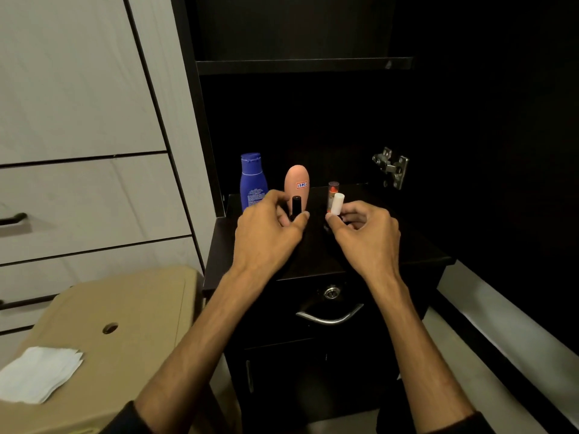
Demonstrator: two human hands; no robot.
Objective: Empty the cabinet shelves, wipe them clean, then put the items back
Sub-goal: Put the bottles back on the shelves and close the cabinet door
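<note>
On the dark cabinet shelf (407, 245) stand a blue lotion bottle (252, 181), a peach oval bottle (297, 182) with a small label, and a small clear-capped tube with an orange part (333, 187). My left hand (269, 228) pinches a small black tube (296, 207) upright in front of the peach bottle. Beside it, my right hand (365, 228) holds a small white cylinder (337, 203) between thumb and fingers, in front of the clear-capped tube.
An upper shelf (304, 65) spans the dark cabinet. A metal hinge (391, 170) sits on the right wall. Below the shelf is a drawer with a lock and chrome handle (329, 316). A tan stool (125, 324) at left carries a folded white cloth (37, 374). White drawers (78, 198) stand left.
</note>
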